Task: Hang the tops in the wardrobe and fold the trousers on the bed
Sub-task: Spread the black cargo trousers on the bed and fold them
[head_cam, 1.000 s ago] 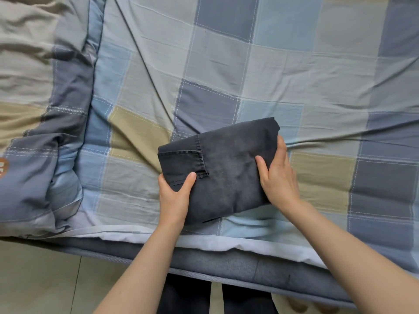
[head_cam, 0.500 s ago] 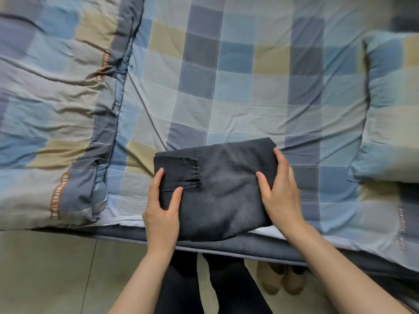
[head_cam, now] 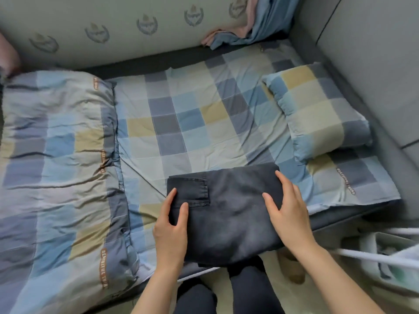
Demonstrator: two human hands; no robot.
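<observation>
Across the checked blue, grey and yellow bedsheet [head_cam: 181, 123], with a rolled matching quilt [head_cam: 56, 168] to the left and a checked pillow [head_cam: 317, 109] to the right. Near the front edge, a folded dark grey denim pair of trousers [head_cam: 226, 214], back pocket up, now overhanging the mattress edge where a second ago only sheet showed beneath. Left hand [head_cam: 171, 230] gripping the left edge, thumb on top beside the pocket; right hand [head_cam: 290, 214] likewise clasping the right side. Probably lifted clear, fold finished, ready to be set down. Undersides of both hands' fingers hidden by cloth. At far right, something white and blurred, unidentifiable. No wardrobe or tops clearly visible.
</observation>
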